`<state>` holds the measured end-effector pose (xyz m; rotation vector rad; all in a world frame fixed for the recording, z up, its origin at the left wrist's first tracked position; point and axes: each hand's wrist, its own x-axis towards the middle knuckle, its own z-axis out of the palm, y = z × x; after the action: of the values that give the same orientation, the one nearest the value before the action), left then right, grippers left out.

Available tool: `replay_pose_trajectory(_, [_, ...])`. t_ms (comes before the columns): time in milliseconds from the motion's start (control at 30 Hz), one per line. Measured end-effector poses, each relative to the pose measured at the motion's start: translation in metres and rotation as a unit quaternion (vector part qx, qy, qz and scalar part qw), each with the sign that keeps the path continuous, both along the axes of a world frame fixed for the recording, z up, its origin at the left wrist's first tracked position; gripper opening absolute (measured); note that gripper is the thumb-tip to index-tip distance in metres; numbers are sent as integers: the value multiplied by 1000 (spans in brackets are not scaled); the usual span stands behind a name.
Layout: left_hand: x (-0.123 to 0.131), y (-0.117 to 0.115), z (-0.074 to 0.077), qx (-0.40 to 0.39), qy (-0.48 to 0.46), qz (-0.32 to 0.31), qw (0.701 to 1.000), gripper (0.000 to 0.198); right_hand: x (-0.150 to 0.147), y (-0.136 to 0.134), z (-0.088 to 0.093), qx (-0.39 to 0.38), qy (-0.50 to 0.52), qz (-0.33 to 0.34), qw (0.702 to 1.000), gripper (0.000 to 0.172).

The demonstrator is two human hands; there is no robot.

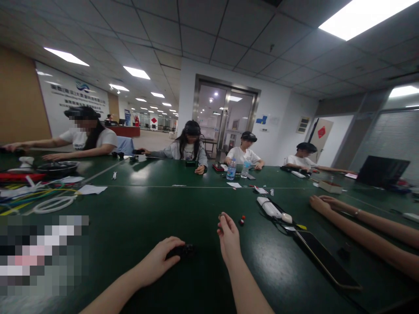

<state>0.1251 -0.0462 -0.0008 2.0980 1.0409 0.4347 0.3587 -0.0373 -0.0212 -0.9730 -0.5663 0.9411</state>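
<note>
On the dark green table my left hand [163, 259] is closed around one end of a small black object [187, 250] with a knobbly right end. Its exact kind does not show. Slightly farther forward, my right hand [228, 237] is raised with thumb and fingertips pinched together. A tiny dark bit appears at those fingertips, too small to name. Just right of that hand, a small red-and-black piece [242, 220] stands on the table.
To the right lie a white power strip [270, 207] and a dark phone [327, 259]. Another person's forearms [360, 231] rest beyond them. Coiled cables [54, 204] lie at left. Water bottles [231, 169] stand across the table, where several people in headsets sit.
</note>
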Motion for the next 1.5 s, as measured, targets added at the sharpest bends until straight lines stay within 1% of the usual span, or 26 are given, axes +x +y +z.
replay_pose_trajectory(200, [-1,-1,1,-13,0,-7,1000,41,2,-2,3,-17,70,-9,997,30])
replay_pose_trajectory(333, [0,0,0,7,1,-1,1000,40,3,-1,1,-19,90,-4,996,28])
replay_pose_trajectory(433, [2,0,1,18,0,-5,1000,39,3,0,0,-16,95,-3,995,27])
replay_pose_trajectory(700, [-1,0,0,-1,-2,0,1000,39,5,3,-3,-21,109,2,994,26])
replay_pose_trajectory(800, [-1,1,-1,-11,-2,-7,1000,40,5,3,-3,-25,100,5,995,25])
replay_pose_trajectory(967, [-2,3,-4,-2,-11,-7,1000,40,5,2,-3,-24,93,9,995,25])
replay_pose_trajectory(1167, [-4,3,-3,-9,-14,-20,1000,40,5,3,-4,-27,76,10,997,26])
replay_pose_trajectory(1300, [-3,4,-7,-8,-17,-13,1000,41,5,3,-4,-24,82,12,996,26])
replay_pose_trajectory(1400, [-2,6,-11,9,-29,-15,999,45,4,4,-3,-23,100,12,995,27])
replay_pose_trajectory(1500, [-1,7,-11,4,-34,-9,999,46,4,3,-2,-21,115,12,993,28])
